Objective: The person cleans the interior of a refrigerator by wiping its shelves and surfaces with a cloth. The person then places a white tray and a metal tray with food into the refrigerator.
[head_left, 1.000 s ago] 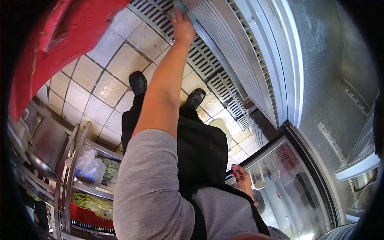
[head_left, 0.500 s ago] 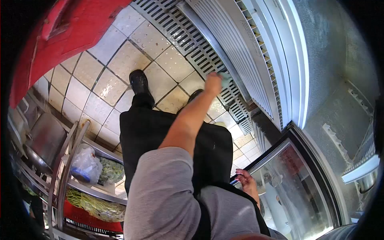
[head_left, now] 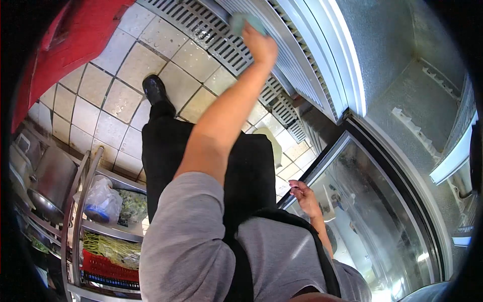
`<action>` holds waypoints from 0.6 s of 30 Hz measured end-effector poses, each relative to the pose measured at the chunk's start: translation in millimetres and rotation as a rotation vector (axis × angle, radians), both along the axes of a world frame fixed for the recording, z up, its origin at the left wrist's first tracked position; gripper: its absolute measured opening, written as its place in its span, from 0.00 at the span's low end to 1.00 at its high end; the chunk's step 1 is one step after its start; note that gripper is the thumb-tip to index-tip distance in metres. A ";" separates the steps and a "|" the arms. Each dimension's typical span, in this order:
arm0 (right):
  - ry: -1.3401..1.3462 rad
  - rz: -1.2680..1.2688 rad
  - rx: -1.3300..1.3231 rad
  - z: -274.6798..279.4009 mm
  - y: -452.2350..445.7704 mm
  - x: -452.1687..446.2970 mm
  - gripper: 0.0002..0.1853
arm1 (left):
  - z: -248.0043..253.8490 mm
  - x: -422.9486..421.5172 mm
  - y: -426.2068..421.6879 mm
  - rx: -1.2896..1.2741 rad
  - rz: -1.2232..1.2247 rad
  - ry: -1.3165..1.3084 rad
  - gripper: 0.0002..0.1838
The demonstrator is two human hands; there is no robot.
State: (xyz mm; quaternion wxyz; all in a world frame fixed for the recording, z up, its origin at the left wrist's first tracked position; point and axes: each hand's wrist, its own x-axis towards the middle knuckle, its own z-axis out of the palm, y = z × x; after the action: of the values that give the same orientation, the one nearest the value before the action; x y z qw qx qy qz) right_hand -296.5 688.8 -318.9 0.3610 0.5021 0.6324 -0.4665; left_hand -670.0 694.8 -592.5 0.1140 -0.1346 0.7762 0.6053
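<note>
My left hand (head_left: 260, 46) is closed on a pale green cloth (head_left: 241, 22), at the end of my outstretched arm. The cloth lies against or just over the lower edge of the white ribbed panel (head_left: 297, 65) of a cabinet; motion blurs it a little. My right hand (head_left: 306, 200) is at the edge of an open glass door (head_left: 362, 201), its fingers curled at the frame. The palm side of that grip is partly hidden.
A slotted drain grate (head_left: 216, 38) runs along the wet tiled floor (head_left: 121, 100). On the left stands a metal rack (head_left: 85, 201) with a plastic bag (head_left: 103, 199), bagged greens (head_left: 132, 206) and a red basket (head_left: 108, 264). A red surface (head_left: 75, 45) is at upper left.
My left hand has swung up and away with the cloth, from over the grate to the ribbed panel. The view has shifted; my right hand stays at the door's edge.
</note>
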 end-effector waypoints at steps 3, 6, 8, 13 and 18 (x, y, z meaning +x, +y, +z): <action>0.009 0.016 0.013 -1.2 6.6 6.2 0.14 | 23.3 95.6 53.5 0.105 0.020 -0.290 0.39; -0.023 -0.009 -0.010 -4.4 9.7 4.4 0.15 | 12.4 204.0 94.5 0.107 -0.256 -0.588 0.27; -0.024 -0.018 -0.005 -5.0 12.5 11.4 0.15 | 33.5 209.9 78.2 0.146 -0.606 -0.853 0.19; -0.021 0.034 -0.003 8.9 14.0 35.5 0.15 | 13.5 177.5 24.1 -0.093 -0.799 -0.688 0.21; -0.049 0.078 0.040 10.8 12.7 30.4 0.15 | -56.3 106.3 -4.6 -0.184 -0.497 -0.019 0.25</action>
State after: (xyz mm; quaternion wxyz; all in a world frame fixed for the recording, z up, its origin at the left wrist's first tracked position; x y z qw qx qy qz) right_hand -266.1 701.5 -308.1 0.3842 0.4956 0.6517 -0.4267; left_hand -563.6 690.1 -648.8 0.2537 0.0449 0.8360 0.4844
